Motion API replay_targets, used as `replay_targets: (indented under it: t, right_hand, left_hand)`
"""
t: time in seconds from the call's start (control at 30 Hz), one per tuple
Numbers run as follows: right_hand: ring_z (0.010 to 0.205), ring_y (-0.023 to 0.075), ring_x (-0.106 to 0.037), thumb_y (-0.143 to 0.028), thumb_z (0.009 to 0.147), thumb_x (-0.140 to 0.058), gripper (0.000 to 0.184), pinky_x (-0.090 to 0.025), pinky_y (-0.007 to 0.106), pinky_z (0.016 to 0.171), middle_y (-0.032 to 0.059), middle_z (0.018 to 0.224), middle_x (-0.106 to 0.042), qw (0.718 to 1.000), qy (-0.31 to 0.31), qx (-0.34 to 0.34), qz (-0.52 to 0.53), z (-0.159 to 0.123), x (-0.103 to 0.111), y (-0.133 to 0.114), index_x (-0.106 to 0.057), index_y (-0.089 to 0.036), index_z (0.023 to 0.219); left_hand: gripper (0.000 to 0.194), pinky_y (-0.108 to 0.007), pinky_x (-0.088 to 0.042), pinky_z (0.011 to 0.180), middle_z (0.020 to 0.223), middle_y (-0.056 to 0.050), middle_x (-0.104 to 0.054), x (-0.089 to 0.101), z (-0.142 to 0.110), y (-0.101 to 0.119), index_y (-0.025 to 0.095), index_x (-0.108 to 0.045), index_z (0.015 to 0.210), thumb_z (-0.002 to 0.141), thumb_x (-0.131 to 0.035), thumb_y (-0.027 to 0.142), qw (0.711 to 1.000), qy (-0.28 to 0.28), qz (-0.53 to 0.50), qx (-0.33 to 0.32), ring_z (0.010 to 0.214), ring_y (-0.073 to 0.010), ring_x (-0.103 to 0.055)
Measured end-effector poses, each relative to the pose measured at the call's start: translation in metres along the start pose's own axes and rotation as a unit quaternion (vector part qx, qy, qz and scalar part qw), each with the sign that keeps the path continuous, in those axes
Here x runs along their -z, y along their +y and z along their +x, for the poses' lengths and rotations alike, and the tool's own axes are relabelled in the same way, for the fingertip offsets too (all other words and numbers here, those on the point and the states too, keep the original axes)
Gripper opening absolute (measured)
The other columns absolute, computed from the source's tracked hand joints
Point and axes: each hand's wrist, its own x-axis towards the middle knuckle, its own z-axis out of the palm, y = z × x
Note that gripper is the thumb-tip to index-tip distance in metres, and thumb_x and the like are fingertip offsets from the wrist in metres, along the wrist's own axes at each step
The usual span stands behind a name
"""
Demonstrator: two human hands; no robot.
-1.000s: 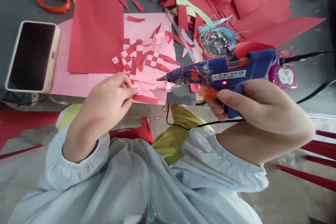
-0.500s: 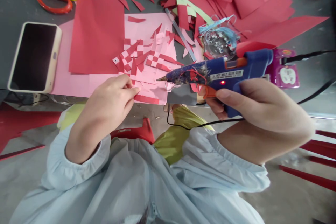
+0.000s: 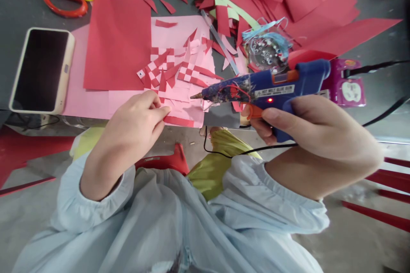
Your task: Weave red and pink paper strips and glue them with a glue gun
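A: Anything changed?
B: Barely. The glue gun [image 3: 256, 89] has been shifted slightly leftward; more of the purple box [image 3: 352, 89] is exposed behind it. The left hand [image 3: 134, 119] has been kept in place.
A: Meaning?
B: Attention is judged to be kept on one spot; no papers look displaced.
A: Hands?
B: The gun's handle is gripped in the right hand [image 3: 310, 123], a finger set at the orange trigger [image 3: 254, 111]; whether it is squeezed can't be told. Left fingers are curled in, thumb laid at pale strips on the pink sheet [image 3: 184, 25]; whether anything is pinched can't be told.
A: Gun position?
B: Its nozzle [image 3: 197, 96] is held over the sheet's right border, aimed at the left fingertips, a gap left between.
A: Edges?
B: The sheet's near side is laid along the front edge of the worktop [image 3: 381, 49]; the gun's handle is seen across that edge.
A: Room?
B: Tight on the far side: checkered pieces [image 3: 190, 72] are strewn, a bead tub [image 3: 269, 53] set behind the barrel. More is left toward the body, though a black cable [image 3: 272, 148] is strung there.
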Motion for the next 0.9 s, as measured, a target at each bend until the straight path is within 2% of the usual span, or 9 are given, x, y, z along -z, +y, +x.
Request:
replay_targets:
  t: [0.27,0.33,0.43,0.5,0.7,0.9]
  right_hand:
    - [0.04,0.0093,-0.049,-0.079,0.08,-0.063,0.066,-0.041,0.023,0.038,0.0009,0.044,-0.053,0.999,-0.003,-0.012,-0.03,0.0,0.002,0.003,-0.051,-0.022,0.048]
    - [0.04,0.0096,-0.048,-0.08,0.08,-0.063,0.066,-0.042,0.024,0.038,0.0008,0.045,-0.053,1.0,-0.009,-0.012,-0.026,0.0,0.002,0.002,-0.052,-0.022,0.05]
    - [0.041,0.0095,-0.048,-0.078,0.08,-0.064,0.064,-0.042,0.023,0.039,0.001,0.046,-0.054,1.0,-0.009,-0.015,-0.021,0.0,0.003,0.001,-0.053,-0.022,0.051]
    - [0.041,0.0093,-0.048,-0.077,0.081,-0.064,0.063,-0.042,0.023,0.039,0.0012,0.046,-0.055,1.0,-0.008,-0.017,-0.021,0.0,0.003,0.0,-0.054,-0.022,0.052]
    - [0.039,0.0082,-0.047,-0.081,0.078,-0.063,0.067,-0.041,0.022,0.037,0.0014,0.044,-0.053,0.999,0.002,-0.013,-0.031,0.0,0.002,0.0,-0.052,-0.021,0.049]
    - [0.04,0.0081,-0.047,-0.081,0.078,-0.063,0.067,-0.041,0.021,0.038,0.0015,0.044,-0.053,0.999,0.004,-0.019,-0.029,-0.001,0.002,-0.001,-0.053,-0.021,0.049]
  left_hand:
    - [0.028,-0.036,-0.057,0.081,0.101,-0.01,-0.064,0.0,-0.001,-0.002,0.016,-0.076,0.104,0.099,-0.048,0.017,1.0,-0.003,-0.02,-0.013,0.094,-0.024,-0.067]
    - [0.028,-0.037,-0.057,0.083,0.103,-0.011,-0.067,0.001,-0.002,-0.004,0.014,-0.073,0.108,0.1,-0.046,0.017,0.999,0.015,-0.028,-0.021,0.095,-0.0239,-0.067]
    - [0.026,-0.036,-0.057,0.086,0.104,-0.009,-0.072,0.005,-0.003,-0.008,0.016,-0.065,0.113,0.099,-0.044,0.014,0.998,0.042,-0.047,-0.002,0.095,-0.0222,-0.07]
    - [0.025,-0.035,-0.057,0.086,0.103,-0.007,-0.074,0.007,-0.003,-0.01,0.018,-0.063,0.111,0.096,-0.044,0.011,0.997,0.038,-0.061,0.012,0.094,-0.0212,-0.071]
    - [0.025,-0.036,-0.057,0.084,0.106,-0.008,-0.076,0.007,-0.001,-0.011,0.015,-0.07,0.104,0.099,-0.045,0.016,0.998,0.036,-0.046,0.01,0.096,-0.0233,-0.073]
    - [0.029,-0.034,-0.058,0.079,0.104,-0.008,-0.074,0.004,0.0,-0.009,0.017,-0.075,0.096,0.102,-0.047,0.022,0.998,0.043,-0.036,-0.013,0.087,-0.0202,-0.071]
